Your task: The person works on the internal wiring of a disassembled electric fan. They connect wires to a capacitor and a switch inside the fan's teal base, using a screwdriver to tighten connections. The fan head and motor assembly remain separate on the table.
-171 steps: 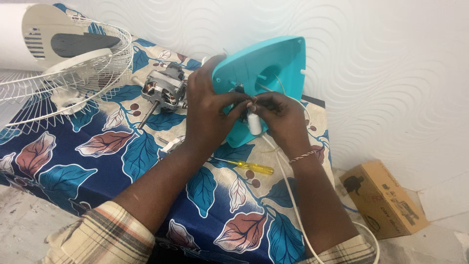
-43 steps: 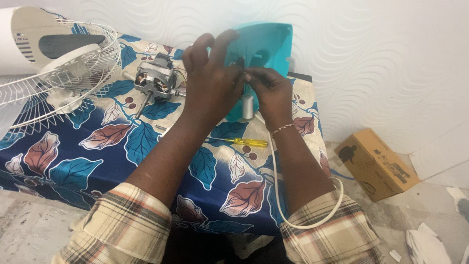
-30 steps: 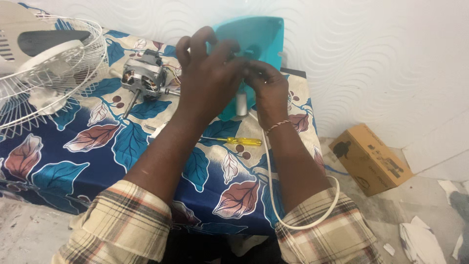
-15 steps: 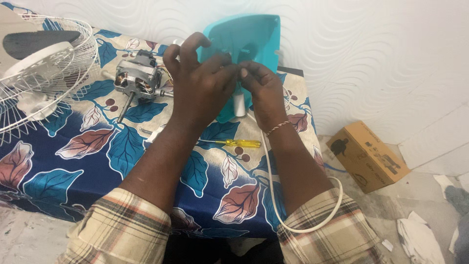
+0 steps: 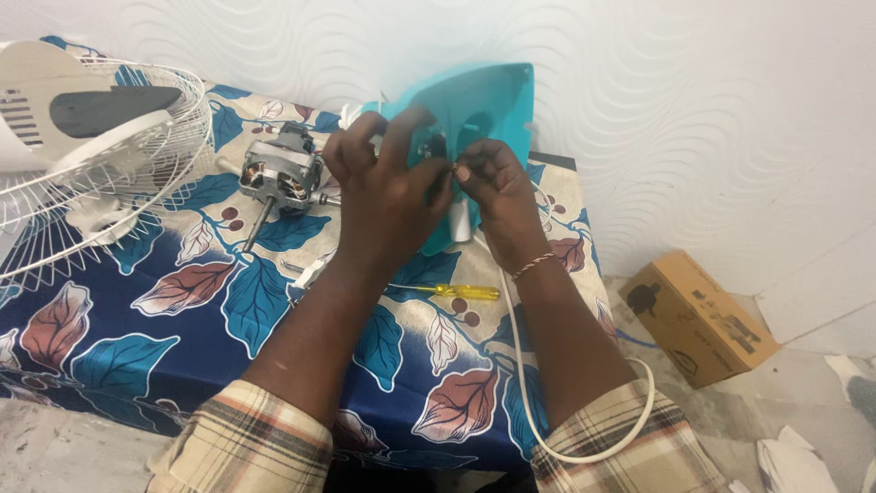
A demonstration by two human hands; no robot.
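Note:
A teal plastic fan housing [image 5: 484,100] stands tilted on the table against the wall. My left hand [image 5: 388,187] grips its lower left part, fingers spread over the inside. My right hand [image 5: 488,183] pinches something small at the middle of the housing; what it pinches is hidden by the fingers. A white cord [image 5: 520,365] runs from under the housing down past my right arm and loops by my sleeve. A white cylindrical part [image 5: 461,219] hangs just below my hands.
An electric motor [image 5: 278,173] with its shaft lies left of the housing. A yellow-handled screwdriver [image 5: 452,292] lies on the leaf-patterned cloth [image 5: 182,301]. A white fan grille and base [image 5: 91,155] fill the left. A cardboard box [image 5: 698,315] sits on the floor at right.
Both hands stay on the teal housing and have shifted slightly over it. My view has shifted a little, so the table sits differently in frame.

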